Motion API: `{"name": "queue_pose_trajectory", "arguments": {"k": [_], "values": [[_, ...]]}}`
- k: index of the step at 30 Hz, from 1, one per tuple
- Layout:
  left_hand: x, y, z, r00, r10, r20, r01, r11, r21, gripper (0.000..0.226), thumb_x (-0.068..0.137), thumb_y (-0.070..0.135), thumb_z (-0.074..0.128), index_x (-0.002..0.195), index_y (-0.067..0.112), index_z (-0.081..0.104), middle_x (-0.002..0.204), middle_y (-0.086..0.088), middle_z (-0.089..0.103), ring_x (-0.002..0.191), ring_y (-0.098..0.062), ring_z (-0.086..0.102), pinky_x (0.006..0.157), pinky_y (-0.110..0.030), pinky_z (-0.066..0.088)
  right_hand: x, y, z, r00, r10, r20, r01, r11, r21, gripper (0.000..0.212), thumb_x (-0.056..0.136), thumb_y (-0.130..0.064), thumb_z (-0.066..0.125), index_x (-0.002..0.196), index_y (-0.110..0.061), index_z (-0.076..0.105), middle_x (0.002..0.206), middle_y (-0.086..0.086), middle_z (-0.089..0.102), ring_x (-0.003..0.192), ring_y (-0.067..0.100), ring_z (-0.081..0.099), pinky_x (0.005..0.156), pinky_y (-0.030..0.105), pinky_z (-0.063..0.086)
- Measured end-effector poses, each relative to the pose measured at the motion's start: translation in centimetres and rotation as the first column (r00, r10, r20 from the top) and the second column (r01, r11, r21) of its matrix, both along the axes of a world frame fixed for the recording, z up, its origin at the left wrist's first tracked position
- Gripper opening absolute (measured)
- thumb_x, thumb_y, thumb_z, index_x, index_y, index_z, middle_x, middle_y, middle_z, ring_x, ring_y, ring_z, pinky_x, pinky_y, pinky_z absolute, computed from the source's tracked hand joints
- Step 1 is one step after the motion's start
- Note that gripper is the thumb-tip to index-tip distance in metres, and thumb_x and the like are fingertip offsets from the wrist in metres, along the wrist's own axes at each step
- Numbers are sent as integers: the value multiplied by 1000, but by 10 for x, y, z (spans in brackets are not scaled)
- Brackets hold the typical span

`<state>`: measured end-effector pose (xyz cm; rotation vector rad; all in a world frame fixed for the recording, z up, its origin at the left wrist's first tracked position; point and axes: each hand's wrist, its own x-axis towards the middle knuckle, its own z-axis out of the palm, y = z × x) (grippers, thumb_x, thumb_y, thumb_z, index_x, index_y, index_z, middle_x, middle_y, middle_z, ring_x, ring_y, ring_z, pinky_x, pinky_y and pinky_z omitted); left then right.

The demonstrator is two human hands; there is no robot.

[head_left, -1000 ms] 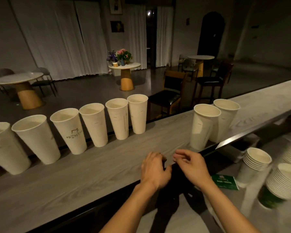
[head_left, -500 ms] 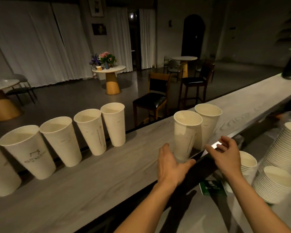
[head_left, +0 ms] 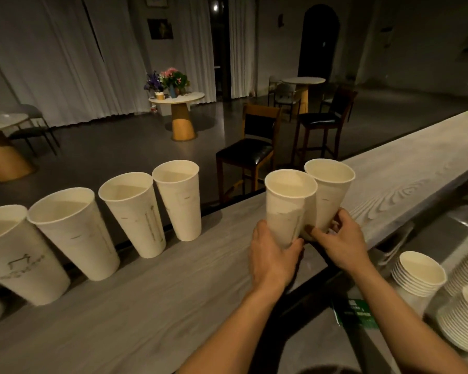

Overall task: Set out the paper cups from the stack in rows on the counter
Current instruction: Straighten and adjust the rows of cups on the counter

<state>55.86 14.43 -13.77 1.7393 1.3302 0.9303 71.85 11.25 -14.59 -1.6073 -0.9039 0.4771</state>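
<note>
Two tall white paper cups stand close together near the front edge of the grey wooden counter (head_left: 152, 306). My left hand (head_left: 272, 255) grips the base of the nearer cup (head_left: 287, 209). My right hand (head_left: 338, 238) holds the base of the farther cup (head_left: 328, 193). Along the counter's far edge runs a row of several upright cups, the rightmost of them (head_left: 180, 201) next to a second one (head_left: 134, 214). Stacks of nested cups (head_left: 416, 273) sit on the lower shelf at the right.
A green card (head_left: 355, 310) lies on the lower steel surface below the counter. More nested cup stacks (head_left: 462, 317) crowd the right edge. Beyond the counter are bar chairs (head_left: 254, 147) and a round table with flowers (head_left: 177, 103).
Both hands have moved forward from the counter's front edge and closed round the bases of the two right-hand cups. The view has shifted right.
</note>
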Motion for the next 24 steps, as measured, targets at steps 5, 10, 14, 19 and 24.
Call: {"name": "queue_pose_trajectory", "arguments": {"k": [5,10,14,19,24], "values": [[-30,43,3,981,188,41,-187,982,-21,67,81,35,86,137,20,52,133,-1,61,126,-21,58,97,-32,47,-24,43,-5,997,55,59,-54,998,-28,65,77,-24,87,134,-20,55,133,2,65,121,20,62,102,46,54],[-41,70,2,943,327,67,-327,945,-8,73,82,32,87,143,21,49,140,-1,60,133,-23,55,108,-43,49,-48,84,-2,990,120,70,-118,993,-28,65,81,-21,86,137,-18,52,127,-3,61,116,15,58,99,35,52],[-40,85,-3,906,413,89,-413,911,-23,64,85,31,84,137,16,51,132,-6,60,126,-28,58,101,-42,51,-54,114,-2,979,165,118,-162,986,-31,65,81,-23,85,137,-19,53,134,4,63,121,19,61,100,38,53],[-35,97,-4,897,428,105,-428,903,-29,66,88,33,81,142,15,47,135,-7,59,126,-27,57,102,-40,50,-56,137,-2,969,202,144,-200,979,-25,67,82,-18,84,140,-18,51,134,5,64,119,18,61,101,39,54],[-30,101,-5,897,432,94,-432,902,-20,68,90,35,79,146,13,47,135,-10,60,127,-27,57,101,-36,47,-52,145,-8,963,230,142,-228,973,-26,72,80,-22,85,142,-19,50,136,5,64,122,20,62,103,44,54]]}}
